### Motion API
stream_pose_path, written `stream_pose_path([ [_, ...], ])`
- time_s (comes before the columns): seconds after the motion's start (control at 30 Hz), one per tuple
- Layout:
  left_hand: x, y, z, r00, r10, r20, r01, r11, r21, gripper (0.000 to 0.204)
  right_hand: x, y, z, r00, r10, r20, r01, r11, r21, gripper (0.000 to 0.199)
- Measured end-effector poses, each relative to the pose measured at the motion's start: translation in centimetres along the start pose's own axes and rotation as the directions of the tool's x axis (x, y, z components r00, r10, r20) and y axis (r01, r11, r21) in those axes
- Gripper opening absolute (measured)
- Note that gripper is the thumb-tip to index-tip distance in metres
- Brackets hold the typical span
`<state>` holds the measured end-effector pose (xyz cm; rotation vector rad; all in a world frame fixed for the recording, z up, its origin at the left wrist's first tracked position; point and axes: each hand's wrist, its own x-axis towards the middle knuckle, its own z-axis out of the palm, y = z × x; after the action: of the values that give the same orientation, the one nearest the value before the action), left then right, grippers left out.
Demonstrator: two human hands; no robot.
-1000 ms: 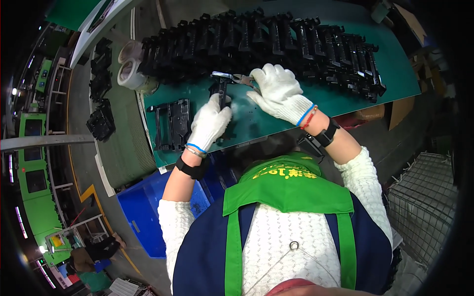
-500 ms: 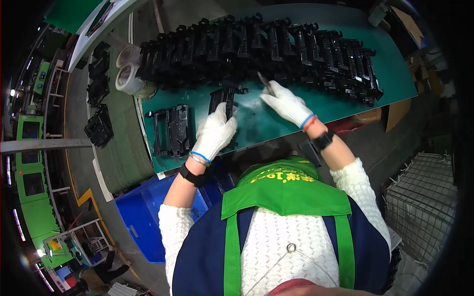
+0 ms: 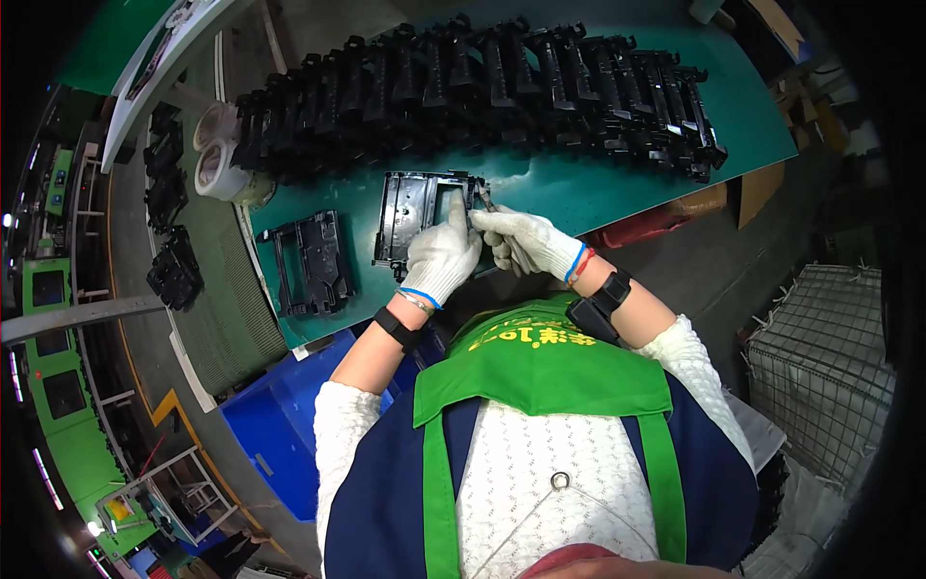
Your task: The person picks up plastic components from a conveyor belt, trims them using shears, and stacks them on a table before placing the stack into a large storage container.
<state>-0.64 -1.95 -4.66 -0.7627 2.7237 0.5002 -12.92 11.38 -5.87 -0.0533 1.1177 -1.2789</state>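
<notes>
My left hand [image 3: 446, 257], in a white glove, is closed on a black plastic frame [image 3: 397, 220] that lies on the green table, with a finger stretched along its opening. At the frame's right edge is my gloved right hand [image 3: 529, 241], its fingers wrapped round a small slim metal tool [image 3: 485, 199]. The tool's tip is at the frame's right side; whether it touches cannot be made out. A second black plastic frame [image 3: 311, 262] lies flat to the left, near the table's edge.
A long row of black plastic frames [image 3: 463, 92] stands packed along the far side of the table [image 3: 762, 125]. Tape rolls [image 3: 220, 169] stand at the left end. Beyond is a green belt [image 3: 231, 309] carrying more black parts [image 3: 176, 270]. A blue bin [image 3: 275, 420] sits below.
The frame under my left hand now lies flatter, with its broad face showing. My right hand has come left and nearer, bringing the tool to the frame's right edge. The whole view has shifted slightly.
</notes>
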Motion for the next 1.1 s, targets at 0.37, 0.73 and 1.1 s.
stream_pose_path([
  [0.37, 0.8, -1.1, 0.9, 0.98, 0.134, -0.148, -0.149, 0.985, -0.092, 0.078, -2.9, -1.8, 0.7, 0.965, -0.257, 0.046, 0.235, 0.779, -0.581, 0.054],
  [0.73, -3.1, -4.6, -3.0, 0.963, -0.113, -0.246, -0.229, 0.149, -0.962, 0.053, -2.6, -1.2, 3.0, 0.657, -0.56, 0.505, 0.681, 0.153, -0.716, 0.066],
  [1.1, -7.7, -13.5, -8.3, 0.708, -0.339, -0.62, 0.252, 0.941, -0.226, 0.047, 0.3, -0.9, 4.5, 0.87, -0.212, 0.445, 0.395, -0.241, -0.887, 0.05],
])
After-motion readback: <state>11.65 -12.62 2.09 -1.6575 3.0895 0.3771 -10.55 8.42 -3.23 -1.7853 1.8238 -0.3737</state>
